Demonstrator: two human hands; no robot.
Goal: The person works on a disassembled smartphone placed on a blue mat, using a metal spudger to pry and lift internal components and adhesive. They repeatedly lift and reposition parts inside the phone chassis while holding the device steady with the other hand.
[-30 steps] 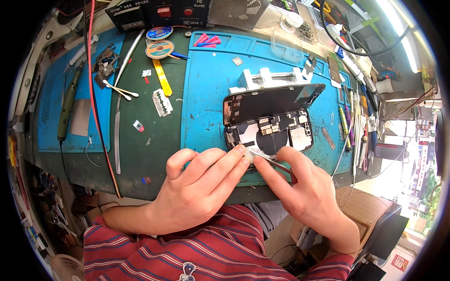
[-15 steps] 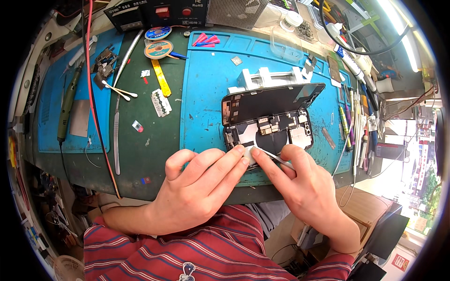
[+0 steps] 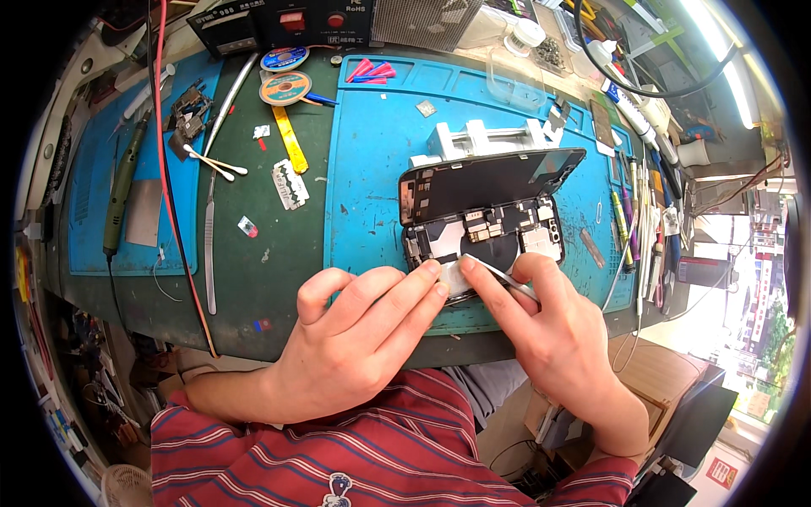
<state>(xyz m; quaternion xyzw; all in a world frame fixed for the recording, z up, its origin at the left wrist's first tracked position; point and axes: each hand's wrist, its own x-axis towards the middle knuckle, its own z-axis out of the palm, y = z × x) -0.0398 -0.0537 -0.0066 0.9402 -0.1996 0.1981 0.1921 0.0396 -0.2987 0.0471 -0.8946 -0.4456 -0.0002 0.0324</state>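
Our right hand [image 3: 559,342] grips a metal tool [image 3: 515,286]; our left hand [image 3: 351,338] touches a white piece [image 3: 453,275] between them, we can't tell if pinched; opened phone [image 3: 483,226] just beyond.

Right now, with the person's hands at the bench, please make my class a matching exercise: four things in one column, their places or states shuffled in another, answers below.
Things
1. opened black phone
2. slim silver metal tool
3. flat silver razor blade
4. olive-green pen-shaped tool

Places or states
A. on the dark green surface
B. lying on the left-hand blue mat
C. screen half raised
D. held in the right hand

Pairs: 1-C, 2-D, 3-A, 4-B
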